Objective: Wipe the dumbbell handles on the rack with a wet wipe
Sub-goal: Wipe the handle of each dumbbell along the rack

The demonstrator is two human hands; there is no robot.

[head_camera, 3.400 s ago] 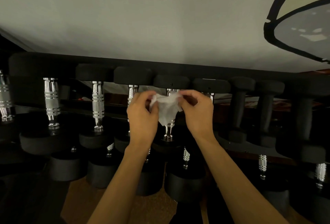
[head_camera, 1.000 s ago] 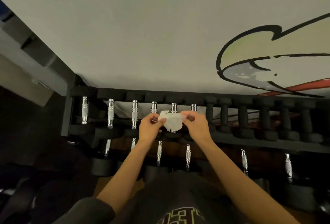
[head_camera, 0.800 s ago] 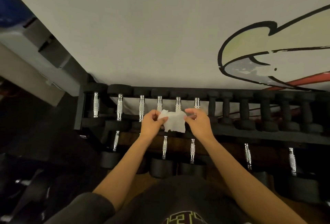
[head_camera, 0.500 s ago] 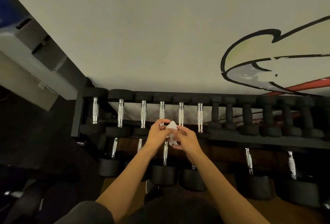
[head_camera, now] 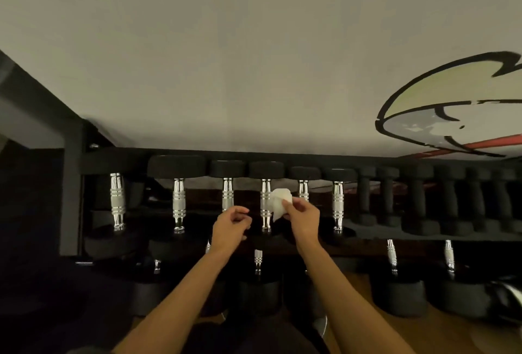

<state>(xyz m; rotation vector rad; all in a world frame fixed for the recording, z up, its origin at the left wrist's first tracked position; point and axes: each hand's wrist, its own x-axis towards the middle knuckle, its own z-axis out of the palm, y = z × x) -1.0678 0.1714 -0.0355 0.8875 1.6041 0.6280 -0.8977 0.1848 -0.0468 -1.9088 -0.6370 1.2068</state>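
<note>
Left hand point(head_camera: 230, 226) has let go of the wet wipe point(head_camera: 280, 202) since 0.5 s ago & now hangs loosely curled, empty, just left of centre frame. Only the right hand point(head_camera: 303, 219) pinches the bunched wipe, mid-frame, betw. two chrome dumbbell handles point(head_camera: 265, 192) on the top row of the rack point(head_camera: 72, 198). Folding looks done, so wiping prob. starts w/ the handle nearest the wipe.

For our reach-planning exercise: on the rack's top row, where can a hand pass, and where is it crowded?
Widest gap: between the leftmost chrome handle and the second chrome handle. Crowded: the black dumbbells at right, packed close.
</note>
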